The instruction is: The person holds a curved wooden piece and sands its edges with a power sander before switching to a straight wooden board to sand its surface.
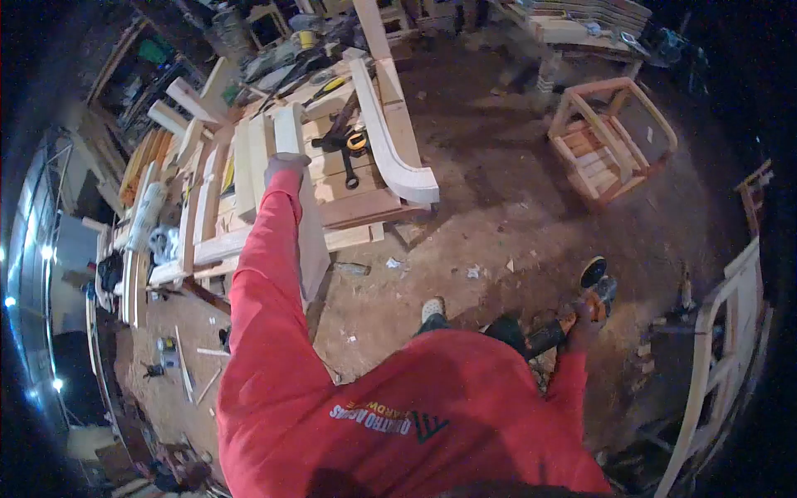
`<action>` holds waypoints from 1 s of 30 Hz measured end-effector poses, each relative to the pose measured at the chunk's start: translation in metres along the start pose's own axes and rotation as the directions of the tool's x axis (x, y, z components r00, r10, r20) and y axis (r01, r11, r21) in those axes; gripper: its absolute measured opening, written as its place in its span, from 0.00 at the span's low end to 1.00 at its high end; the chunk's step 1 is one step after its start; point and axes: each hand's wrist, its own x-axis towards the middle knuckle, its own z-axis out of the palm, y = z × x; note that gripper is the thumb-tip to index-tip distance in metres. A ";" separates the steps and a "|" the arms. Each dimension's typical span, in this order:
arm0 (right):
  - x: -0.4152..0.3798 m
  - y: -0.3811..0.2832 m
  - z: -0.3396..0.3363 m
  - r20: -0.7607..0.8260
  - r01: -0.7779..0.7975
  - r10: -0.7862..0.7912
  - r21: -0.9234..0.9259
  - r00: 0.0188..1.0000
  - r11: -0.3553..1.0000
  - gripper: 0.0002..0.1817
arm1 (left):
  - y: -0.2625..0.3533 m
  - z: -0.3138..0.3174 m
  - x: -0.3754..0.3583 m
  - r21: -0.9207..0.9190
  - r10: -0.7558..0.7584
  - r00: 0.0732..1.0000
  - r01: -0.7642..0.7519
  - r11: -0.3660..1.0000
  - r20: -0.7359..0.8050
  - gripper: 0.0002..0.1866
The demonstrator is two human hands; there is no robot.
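My left hand reaches forward to the workbench and is closed over a pale wooden board that stands on edge; the fingers show only in part. Low at my right side, my right hand grips an angle grinder with an orange and black body. Its round dark disc points forward, apart from any wood. Beside my left hand lie other pale boards. A curved wooden piece rests along the bench's right side, with a black and yellow tool between it and my left hand.
The slatted workbench carries hand tools and timber. A wooden frame stands on the dirt floor at the right, below another loaded bench. Another curved wooden frame is near my right side. Scraps and sticks lie on the floor.
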 end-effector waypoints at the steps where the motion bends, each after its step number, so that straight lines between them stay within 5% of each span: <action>1: -0.011 -0.004 -0.007 -0.060 0.041 -0.043 -0.028 0.997 0.999 0.24 | 0.018 -0.005 -0.034 -0.002 -0.008 1.000 0.008 1.000 0.016 0.43; 5: -0.038 0.012 0.069 -0.107 0.065 -0.060 0.050 0.992 0.997 0.21 | 0.012 -0.029 0.022 0.106 0.131 0.974 -0.113 0.988 -0.183 0.36; 6: -0.043 0.023 0.083 -0.098 0.017 -0.011 0.061 0.995 0.998 0.21 | -0.018 -0.028 0.078 0.080 0.246 0.962 -0.238 0.968 -0.115 0.33; 8: -0.041 0.034 0.074 -0.154 -0.030 0.031 0.006 0.988 1.000 0.20 | -0.033 -0.008 0.078 0.415 0.458 0.883 -0.382 0.826 -0.099 0.34; 9: -0.038 0.046 0.076 -0.181 0.016 -0.020 -0.019 0.983 1.000 0.21 | 0.031 -0.036 -0.009 0.469 0.223 0.924 -0.055 0.881 -0.310 0.35; 10: -0.032 0.062 0.082 -0.215 0.059 -0.066 -0.040 0.974 0.997 0.21 | 0.033 -0.029 -0.005 0.495 0.543 0.724 -0.316 0.809 -0.425 0.39; 11: -0.018 0.090 0.078 -0.228 0.056 -0.070 -0.069 0.971 0.996 0.22 | 0.034 -0.023 -0.001 0.613 0.778 0.412 -0.480 0.627 -0.474 0.42; 12: -0.017 0.084 0.086 -0.241 0.050 -0.068 -0.078 0.968 0.996 0.22 | 0.049 0.001 0.012 0.152 0.629 0.633 -0.640 0.753 -0.451 0.41; 13: -0.017 0.076 0.094 -0.254 0.044 -0.065 -0.087 0.965 0.995 0.23 | 0.052 0.029 0.027 -0.330 0.497 0.825 -0.564 0.757 -0.270 0.39; 14: -0.024 0.041 0.126 -0.267 0.031 -0.047 -0.063 0.963 0.998 0.23 | 0.046 0.064 0.061 -0.541 0.445 0.894 -0.404 0.737 -0.061 0.38; 16: -0.018 0.009 0.150 -0.232 0.026 -0.048 -0.097 0.971 0.995 0.23 | 0.057 0.115 0.121 -0.773 0.397 0.845 0.032 0.633 0.359 0.35; 19: 0.013 0.029 0.141 -0.056 -0.023 0.018 -0.075 0.998 0.997 0.24 | 0.114 0.089 0.038 -0.731 0.272 0.849 0.179 0.659 0.453 0.30; 20: 0.028 0.046 0.131 0.018 -0.052 0.053 -0.065 0.998 0.997 0.25 | 0.121 0.110 0.040 -0.872 0.499 0.865 -0.202 0.447 0.055 0.33; 23: 0.072 0.083 0.119 0.016 -0.115 0.117 -0.094 0.993 0.989 0.29 | 0.141 0.112 0.027 -0.476 0.221 0.911 -0.031 0.879 0.349 0.27; 24: 0.076 0.078 0.116 0.006 -0.110 0.112 -0.122 0.994 0.986 0.30 | 0.148 0.106 0.012 -0.455 0.273 0.936 -0.148 0.878 0.222 0.18; 25: 0.085 0.058 0.115 -0.001 -0.089 0.090 -0.145 0.996 0.985 0.31 | 0.125 0.115 0.046 -0.610 0.369 0.894 -0.147 0.779 0.255 0.19; 27: 0.111 0.012 0.116 0.004 -0.104 0.106 -0.120 0.994 0.987 0.31 | 0.087 0.130 0.103 -0.853 0.547 0.776 -0.024 0.521 0.313 0.21; 28: 0.119 -0.008 0.113 0.016 -0.159 0.160 -0.082 0.987 0.984 0.30 | 0.107 0.118 0.067 -0.402 0.459 0.886 -0.398 0.825 0.065 0.20; 30: 0.135 -0.012 0.106 0.041 -0.175 0.179 -0.088 0.983 0.981 0.28 | 0.116 0.089 0.027 -0.672 0.397 0.904 -0.196 0.714 0.158 0.21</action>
